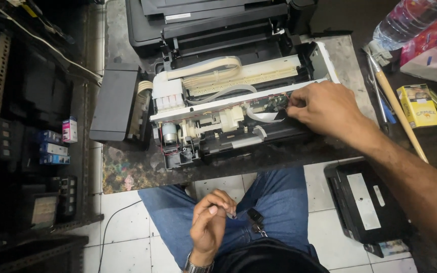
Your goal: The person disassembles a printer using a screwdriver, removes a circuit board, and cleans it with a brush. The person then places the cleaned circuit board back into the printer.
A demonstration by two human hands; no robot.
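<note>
At frame centre, the right hand (pixel 324 106) pinches at the circuit board (pixel 278 102) inside the opened printer (pixel 228 101); grip gently, avoiding the ribbon cable (pixel 264 117). Low in frame, the left hand (pixel 211 222) curls loosely, fingertips together, apparently empty.

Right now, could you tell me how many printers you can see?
3. The opened printer on the workbench, where the right hand reaches in; a closed black printer behind it; another black one on the floor tiles at right. More may sit hidden in the dark shelves.
</note>
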